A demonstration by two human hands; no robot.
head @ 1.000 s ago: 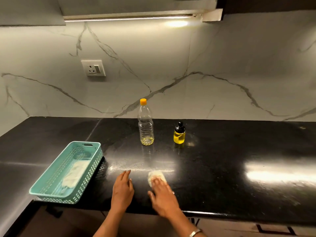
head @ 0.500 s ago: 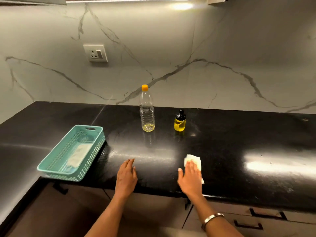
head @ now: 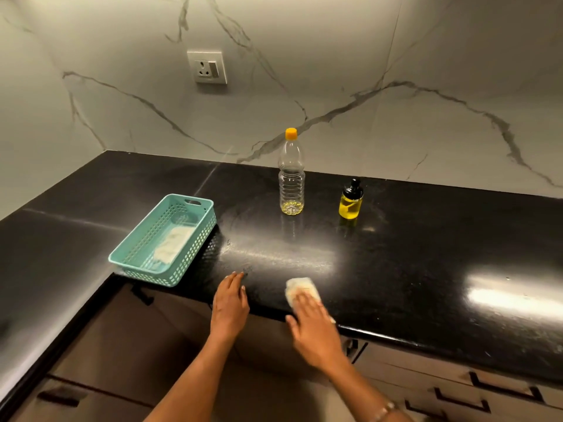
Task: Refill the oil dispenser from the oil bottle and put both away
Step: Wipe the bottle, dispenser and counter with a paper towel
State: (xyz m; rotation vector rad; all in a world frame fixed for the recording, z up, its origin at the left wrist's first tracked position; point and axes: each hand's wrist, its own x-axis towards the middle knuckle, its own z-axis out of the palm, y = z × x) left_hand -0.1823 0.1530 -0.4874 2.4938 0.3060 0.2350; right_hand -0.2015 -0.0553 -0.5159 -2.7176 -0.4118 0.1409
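The oil bottle (head: 291, 178) and oil dispenser (head: 351, 200) are stood upright, well apart from both hands towards the wall, the dispenser nearer the right hand (head: 313, 325), which is pressed flat on a cloth (head: 297, 289), while the left hand (head: 230, 303) is rested flat on the worktop (head: 426, 254).

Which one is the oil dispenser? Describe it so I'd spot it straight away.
Start at the black countertop under the marble wall. Two containers stand near its back; the oil dispenser is the right-hand one. It is short, with a black top and mostly full of yellow oil, unlike the tall, nearly empty oil bottle with an orange cap.
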